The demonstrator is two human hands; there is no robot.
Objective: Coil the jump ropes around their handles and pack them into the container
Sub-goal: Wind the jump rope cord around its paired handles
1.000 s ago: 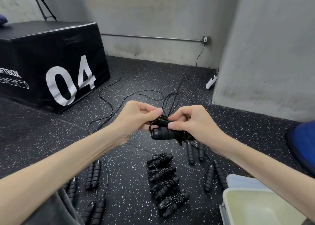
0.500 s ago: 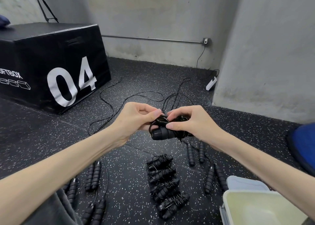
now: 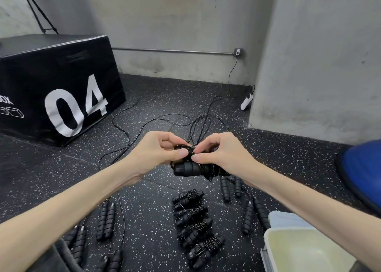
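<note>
Finishing off the wrap on this rope (image 3: 195, 166), looks like. Both hands have it up in the air, above the row of done bundles (image 3: 196, 228) on the floor. The left hand (image 3: 158, 154) pinches a loop of cord at the handle's end, and the right hand (image 3: 218, 154) is curled round the wrapped handles, thumb right by the loop. Next I'd guess that loop needs tucking tight so it won't spring loose. The bin (image 3: 305, 251) sits right of the bundles, nothing in it that I can see. Loose ropes (image 3: 107, 220) left of the bundles still want coiling.
</note>
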